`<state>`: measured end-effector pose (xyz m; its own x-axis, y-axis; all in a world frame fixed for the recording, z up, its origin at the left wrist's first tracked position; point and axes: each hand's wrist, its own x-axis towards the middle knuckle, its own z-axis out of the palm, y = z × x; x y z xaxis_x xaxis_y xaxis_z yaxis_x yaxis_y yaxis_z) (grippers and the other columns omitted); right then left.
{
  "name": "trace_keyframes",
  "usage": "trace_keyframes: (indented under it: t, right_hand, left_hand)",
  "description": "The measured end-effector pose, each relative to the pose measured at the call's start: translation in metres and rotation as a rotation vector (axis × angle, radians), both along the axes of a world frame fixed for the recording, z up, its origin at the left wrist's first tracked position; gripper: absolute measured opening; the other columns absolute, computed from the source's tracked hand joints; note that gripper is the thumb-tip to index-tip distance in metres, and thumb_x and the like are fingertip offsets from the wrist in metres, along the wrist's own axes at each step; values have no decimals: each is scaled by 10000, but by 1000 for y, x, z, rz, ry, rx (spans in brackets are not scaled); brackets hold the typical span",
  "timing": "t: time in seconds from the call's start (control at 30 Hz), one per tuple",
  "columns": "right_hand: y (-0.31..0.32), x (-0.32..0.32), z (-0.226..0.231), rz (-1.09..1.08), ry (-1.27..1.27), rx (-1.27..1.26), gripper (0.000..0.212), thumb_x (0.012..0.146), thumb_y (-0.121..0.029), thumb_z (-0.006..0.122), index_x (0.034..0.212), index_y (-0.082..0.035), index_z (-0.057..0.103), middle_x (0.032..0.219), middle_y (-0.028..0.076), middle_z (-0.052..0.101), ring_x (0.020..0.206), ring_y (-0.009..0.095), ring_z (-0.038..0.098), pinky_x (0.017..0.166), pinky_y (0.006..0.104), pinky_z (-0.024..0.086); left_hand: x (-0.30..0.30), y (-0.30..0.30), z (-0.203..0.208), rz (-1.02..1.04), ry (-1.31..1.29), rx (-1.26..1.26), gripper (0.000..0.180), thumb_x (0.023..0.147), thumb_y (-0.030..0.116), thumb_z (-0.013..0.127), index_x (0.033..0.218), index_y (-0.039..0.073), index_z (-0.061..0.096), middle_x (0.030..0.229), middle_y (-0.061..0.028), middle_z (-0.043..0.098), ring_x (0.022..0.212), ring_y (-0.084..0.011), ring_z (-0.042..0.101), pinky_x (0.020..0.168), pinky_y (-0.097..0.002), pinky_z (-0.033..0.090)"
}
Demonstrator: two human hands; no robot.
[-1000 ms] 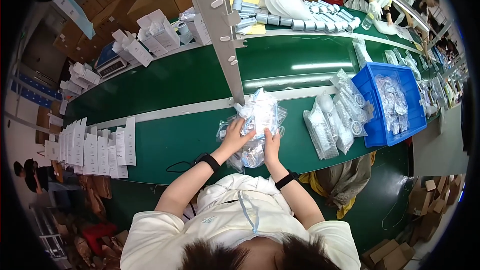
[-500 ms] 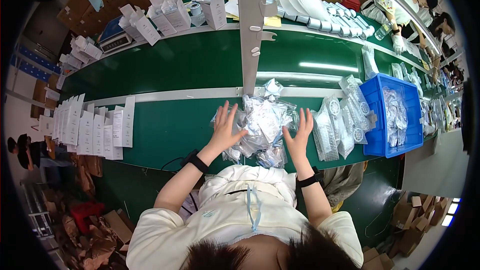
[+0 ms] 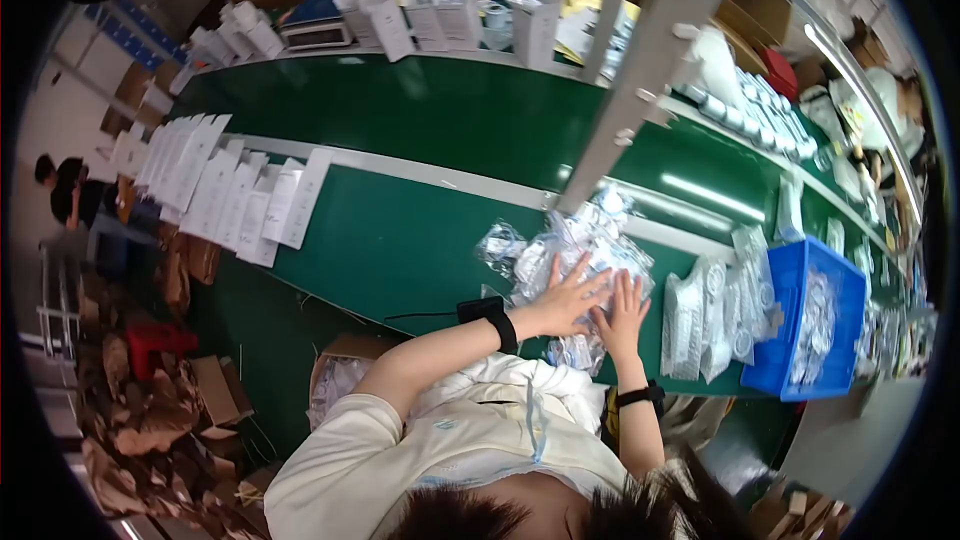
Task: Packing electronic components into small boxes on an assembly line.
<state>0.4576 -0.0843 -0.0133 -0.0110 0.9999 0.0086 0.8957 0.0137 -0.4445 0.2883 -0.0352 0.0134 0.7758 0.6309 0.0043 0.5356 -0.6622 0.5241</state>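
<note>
A heap of clear plastic bags [image 3: 580, 240] with white and pale blue contents lies on the green table, at the foot of the metal post. My left hand [image 3: 567, 302] rests on the near part of the heap, its fingers stretched out. Close beside it, my right hand [image 3: 624, 318] lies on the heap's right side, fingers spread and pointing away from me. Neither hand grips a bag. What exactly the bags contain is too small to make out. A loose bag [image 3: 500, 246] sits at the heap's left edge.
Bubble-wrapped pieces [image 3: 706, 320] lie right of the heap, next to a blue bin [image 3: 786, 340] of similar bags. White open boxes [image 3: 235, 195] stand in rows at the left. The metal post [image 3: 640, 80] rises behind the heap. More boxes [image 3: 440, 15] line the far shelf.
My hands have come together from either side of the heap and now lie on it. The heap looks more spread out. The whole view has turned and shifted.
</note>
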Motion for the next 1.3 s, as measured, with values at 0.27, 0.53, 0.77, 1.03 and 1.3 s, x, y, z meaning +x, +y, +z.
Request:
trace_keyframes:
  t: [0.27, 0.53, 0.77, 1.03, 1.3]
  right_hand:
    - [12, -8, 30, 20, -90, 235, 579, 765, -265, 579, 1287, -111, 382, 1397, 108, 256, 1313, 370, 101, 1006, 567, 86]
    - [25, -61, 55, -38, 88, 276, 386, 730, -71, 585, 1111, -70, 520, 1313, 144, 348, 1282, 374, 186, 1013, 464, 203]
    - [60, -150, 66, 229, 615, 103, 474, 714, -47, 616, 1163, -62, 464, 1259, 142, 403, 1217, 322, 318, 976, 425, 286]
    - [87, -222, 63, 130, 1383, -175, 1044, 657, -102, 714, 1388, -117, -31, 1401, 107, 167, 1258, 214, 246, 1000, 329, 264]
    - [67, -179, 27, 312, 1127, -291, 1053, 625, -29, 699, 1389, -96, -22, 1387, 135, 196, 1258, 234, 263, 1014, 344, 262]
  left_hand:
    - [-199, 44, 55, 576, -266, 350, 620, 651, 209, 678, 1200, 95, 413, 1347, -169, 261, 1240, -389, 228, 984, -539, 217]
    - [-451, 76, -16, 1322, 691, 109, 924, 622, 307, 744, 1360, 132, 215, 1406, -195, 141, 1285, -390, 132, 945, -641, 166]
    - [-367, 48, 5, 1252, 217, 132, 996, 574, 168, 765, 1369, 153, 165, 1381, -167, 209, 1206, -379, 273, 916, -557, 284]
    - [-204, 3, 47, 828, -639, -331, 1014, 567, 190, 779, 1353, 43, 154, 1262, -183, 319, 1114, -340, 384, 925, -458, 323]
    - [-199, 33, 67, 351, -565, -248, 961, 601, 184, 780, 1353, 78, 192, 1331, -174, 262, 1243, -313, 290, 996, -377, 291]
